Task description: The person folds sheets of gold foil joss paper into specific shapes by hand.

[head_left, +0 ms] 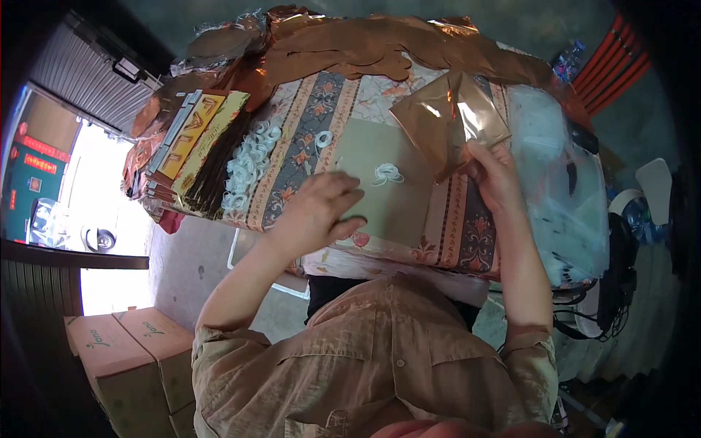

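Note:
My right hand [493,171] pinches the near corner of a shiny copper-coloured foil bag [449,120], which is creased and held up over the right part of the table. My left hand [321,208] hovers at the near left edge of a flat tan board [380,146]. Its thumb stands apart from the bent fingers, and nothing shows between them. On the board lies a small loose bundle of white rings [388,174]. A single white ring [323,139] sits left of the board, and a heap of white rings [250,164] lies farther left.
Stacked printed yellow-and-brown packets [201,142] lie at the table's left. Layers of copper foil [350,44] line the far edge. Clear plastic bags [558,190] cover the right side. Cardboard boxes [120,343] stand on the floor at lower left, and an orange-red slatted chair [613,66] at far right.

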The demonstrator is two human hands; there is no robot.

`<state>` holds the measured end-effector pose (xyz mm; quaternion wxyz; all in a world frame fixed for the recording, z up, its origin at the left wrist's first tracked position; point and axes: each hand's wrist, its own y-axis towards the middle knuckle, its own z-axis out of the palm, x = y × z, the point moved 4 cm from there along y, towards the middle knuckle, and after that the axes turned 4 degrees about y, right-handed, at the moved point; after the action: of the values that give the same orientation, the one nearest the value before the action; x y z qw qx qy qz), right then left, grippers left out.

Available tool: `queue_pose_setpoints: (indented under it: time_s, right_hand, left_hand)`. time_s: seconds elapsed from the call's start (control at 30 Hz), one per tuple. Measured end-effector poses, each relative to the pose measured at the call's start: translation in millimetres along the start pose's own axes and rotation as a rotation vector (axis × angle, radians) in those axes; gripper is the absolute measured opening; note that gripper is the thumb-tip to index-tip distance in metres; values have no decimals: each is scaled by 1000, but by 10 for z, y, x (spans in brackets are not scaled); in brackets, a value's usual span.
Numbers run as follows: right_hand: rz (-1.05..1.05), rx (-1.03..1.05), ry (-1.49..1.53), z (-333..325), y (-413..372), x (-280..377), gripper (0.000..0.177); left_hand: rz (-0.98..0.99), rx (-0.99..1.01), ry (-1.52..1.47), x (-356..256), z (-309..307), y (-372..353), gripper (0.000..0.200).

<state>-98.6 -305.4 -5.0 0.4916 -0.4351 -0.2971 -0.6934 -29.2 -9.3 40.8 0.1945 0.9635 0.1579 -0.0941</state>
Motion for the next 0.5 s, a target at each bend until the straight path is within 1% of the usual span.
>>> queue_pose_setpoints:
  time_s: [0.03,0.1,0.13,0.17,0.23,0.3,0.33,0.4,0.43,0.5]
  right_hand:
    - [-5,4,-2,19,6,32,12]
    - [77,88,-12,100,-33,127,10]
    - [78,82,-18,176,-66,189,10]
    - [64,96,-86,300,-96,255,9]
    - [52,100,-170,330,-150,329,8]
    - [174,139,-217,289,-183,342,8]
    - [176,135,-232,280,-216,378,8]
    - [276,171,-202,296,-313,376,11]
    - [278,168,-204,260,-321,344,11]
    - [430,261,-242,184,-343,155,20]
  left_hand:
    - [10,0,13,-44,25,-27,39]
    - [23,-1,20,-157,72,-38,39]
    - [13,11,10,-232,104,-17,40]
    - [5,20,-3,-303,138,9,42]
    - [46,-7,-9,-408,193,18,40]
    - [-39,-113,-182,-412,227,-8,34]
    - [-39,-122,-193,-389,220,-38,34]
    - [-134,-110,-162,-239,157,-146,32]
    - [-133,-109,-166,-208,135,-166,32]
    - [-53,-110,-23,-191,91,-165,36]
